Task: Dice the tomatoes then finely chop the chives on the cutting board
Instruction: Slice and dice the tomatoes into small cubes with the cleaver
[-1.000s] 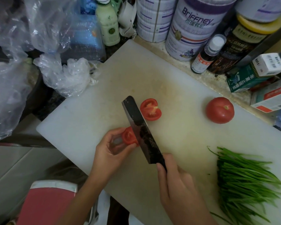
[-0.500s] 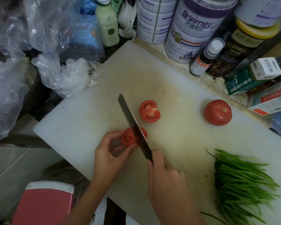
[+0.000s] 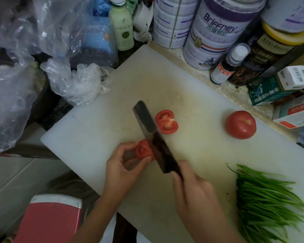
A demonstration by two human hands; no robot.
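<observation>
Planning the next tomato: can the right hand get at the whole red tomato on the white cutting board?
Probably yes: bare white cutting board lies between the right hand and the whole red tomato, but that hand grips the dark cleaver.

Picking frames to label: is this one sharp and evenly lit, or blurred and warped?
Head view: dim, flat light, soft throughout; cleaver and right hand slightly smeared; highlights glint on the plastic bags; wide-angle lens tilts the tins at the top edge.

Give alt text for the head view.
On a white cutting board, the left hand pinches a tomato piece while the right hand holds a knife at it. A tomato half, a whole tomato and chives lie to the right.
</observation>
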